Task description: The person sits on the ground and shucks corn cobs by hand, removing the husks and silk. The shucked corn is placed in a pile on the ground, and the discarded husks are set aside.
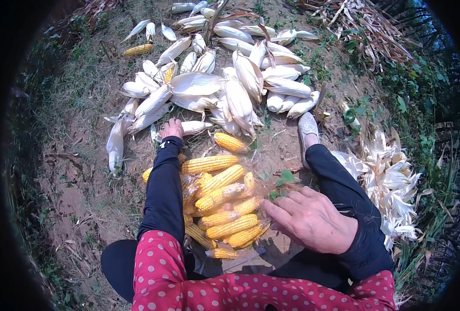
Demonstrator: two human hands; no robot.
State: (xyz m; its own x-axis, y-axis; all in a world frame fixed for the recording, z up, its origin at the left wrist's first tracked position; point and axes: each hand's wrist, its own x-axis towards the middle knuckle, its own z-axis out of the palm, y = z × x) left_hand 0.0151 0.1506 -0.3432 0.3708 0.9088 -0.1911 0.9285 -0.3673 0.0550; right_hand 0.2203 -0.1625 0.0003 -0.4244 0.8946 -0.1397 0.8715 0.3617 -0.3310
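My left hand (171, 129) reaches to the near edge of a pile of corn ears in pale husks (237, 101). It is at the end of a small husked-over ear (195, 127); whether the fingers grip it is hidden. My right hand (311, 219) is above the right side of a heap of bare yellow corn cobs (222, 198), its fingers curled and partly hidden beneath the hand. Brownish corn silk (261, 182) shows blurred near its fingertips. One bare cob (230, 142) lies between the heap and the unhusked ears.
Stripped husks (393, 186) are piled at the right, beyond my leg. Dry stalks and leaves (366, 27) lie at the upper right. A cut stalk stub (323, 116) stands beside my shoe (307, 128). A lone bare cob (138, 49) rests at the upper left.
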